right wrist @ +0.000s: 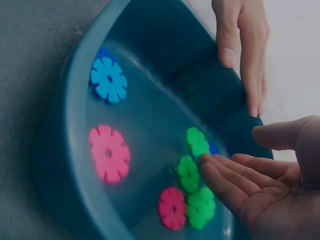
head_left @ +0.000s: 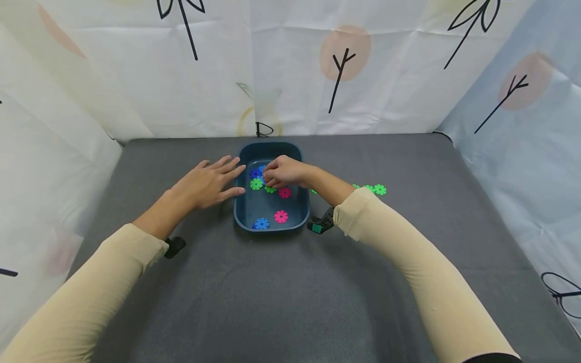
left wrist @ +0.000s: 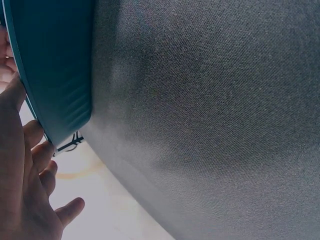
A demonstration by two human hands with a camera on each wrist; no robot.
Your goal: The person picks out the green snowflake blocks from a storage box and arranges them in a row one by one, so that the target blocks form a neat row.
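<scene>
Sitting on a gray cloth-covered table point(head_left: 290, 292) was a dark teal plastic bin point(head_left: 240, 209) with rounded corners, and inside it lay a bunch of little notched plastic discs, the flower-looking kind with a hole in the middle. One pink disc point(head_left: 281, 217) and a light blue disc point(head_left: 262, 223) were down at the near end, with a bit of a dark blue disc point(right wrist: 103, 52) poking out from behind the light blue one. Farther up, some green discs point(head_left: 256, 184), blue discs point(head_left: 255, 173) and a second pink disc point(head_left: 284, 192) were bunched together.

The right hand point(head_left: 287, 172) was in over that bunch. From the right wrist view, its fingers point(right wrist: 225, 177) lay close together with the thumb well apart, a gap showing between. The fingertips were right by a green one, but honestly I couldn't tell if they touched it. The left hand point(head_left: 211, 182) was at the bin's left side, fingers pretty straight and spread apart, tips up at the rim.

A few loose green discs point(head_left: 380, 189) lay on the table just right of the bin, partly hidden by the right arm. Both arms had beige sleeves point(head_left: 408, 252), and a pale fabric backdrop point(head_left: 290, 65) with tree prints hung behind.
</scene>
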